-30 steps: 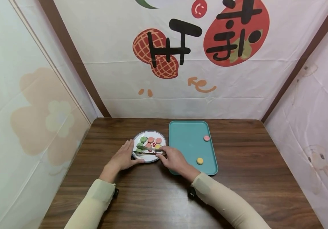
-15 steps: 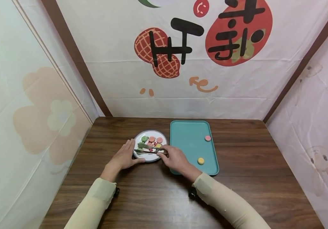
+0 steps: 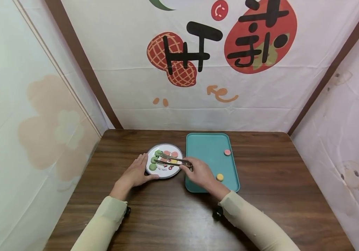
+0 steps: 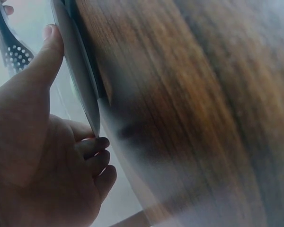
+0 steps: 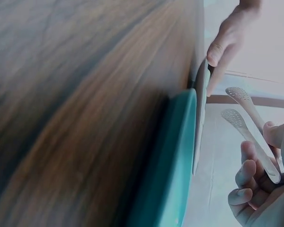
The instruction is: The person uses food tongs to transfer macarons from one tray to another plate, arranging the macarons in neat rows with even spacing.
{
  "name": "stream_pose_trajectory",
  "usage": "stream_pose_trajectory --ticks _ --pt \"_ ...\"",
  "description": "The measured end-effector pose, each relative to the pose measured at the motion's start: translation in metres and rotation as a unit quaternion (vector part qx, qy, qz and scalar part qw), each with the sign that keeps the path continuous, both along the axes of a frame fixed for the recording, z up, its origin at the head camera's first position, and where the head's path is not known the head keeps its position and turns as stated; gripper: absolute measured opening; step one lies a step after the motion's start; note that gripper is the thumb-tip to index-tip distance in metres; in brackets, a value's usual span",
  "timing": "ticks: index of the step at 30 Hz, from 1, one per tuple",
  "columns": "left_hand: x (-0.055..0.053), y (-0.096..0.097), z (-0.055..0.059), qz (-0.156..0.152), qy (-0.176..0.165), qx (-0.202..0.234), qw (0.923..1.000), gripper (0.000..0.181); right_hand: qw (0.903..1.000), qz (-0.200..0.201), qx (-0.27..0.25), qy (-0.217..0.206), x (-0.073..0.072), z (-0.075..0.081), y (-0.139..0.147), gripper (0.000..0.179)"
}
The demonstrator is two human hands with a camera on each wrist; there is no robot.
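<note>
My left hand [image 3: 135, 170] rests against the left rim of a round white plate [image 3: 166, 175], thumb spread along the near edge and fingers straight along the far side. On the plate lie green macarons [image 3: 152, 167] in a column at the left, pink macarons [image 3: 174, 154] and a yellow macaron [image 3: 173, 161]. My right hand [image 3: 199, 172] holds metal tongs [image 3: 179, 160] between thumb and fingers, over the plate's right side. In the right wrist view, the perforated tips of the tongs [image 5: 248, 127] stand apart with nothing between them. They overlap the upper green macarons in the head view.
A teal tray [image 3: 202, 144] sits just right of the plate, under my right forearm. It bears a pink macaron [image 3: 227, 152] near its right edge and a yellow macaron [image 3: 219, 177] lower down. The wooden table [image 3: 166, 216] meets a printed cloth wall [image 3: 154, 118] at the back.
My right hand and the tongs have moved up and to the right. The tongs' tips have left the lowest green macaron, which now shows uncovered on the plate. My left hand stays put.
</note>
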State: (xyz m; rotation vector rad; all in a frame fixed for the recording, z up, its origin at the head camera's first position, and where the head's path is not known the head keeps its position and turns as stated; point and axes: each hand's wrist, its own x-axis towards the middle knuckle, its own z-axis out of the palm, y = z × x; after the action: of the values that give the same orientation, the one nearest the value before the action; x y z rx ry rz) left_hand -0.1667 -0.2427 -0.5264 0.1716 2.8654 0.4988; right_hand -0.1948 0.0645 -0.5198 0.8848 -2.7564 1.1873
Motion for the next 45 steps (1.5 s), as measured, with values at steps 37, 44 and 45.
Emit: stream_pose_trajectory --ticks 37,44,45 --pt "0.000 -0.002 0.001 -0.002 0.002 0.005 1.0000 0.119 0.9941 -0.084 -0.031 0.062 0.010 0.013 0.107 0.035" --pt "0.002 -0.001 0.001 -0.002 0.003 0.002 1.0000 0.120 0.9929 -0.102 -0.016 0.059 0.017 0.015 0.126 0.035" --pt "0.002 -0.001 0.001 -0.002 0.002 0.002 1.0000 0.120 0.9926 -0.105 -0.016 0.059 0.018 0.015 0.128 0.035"
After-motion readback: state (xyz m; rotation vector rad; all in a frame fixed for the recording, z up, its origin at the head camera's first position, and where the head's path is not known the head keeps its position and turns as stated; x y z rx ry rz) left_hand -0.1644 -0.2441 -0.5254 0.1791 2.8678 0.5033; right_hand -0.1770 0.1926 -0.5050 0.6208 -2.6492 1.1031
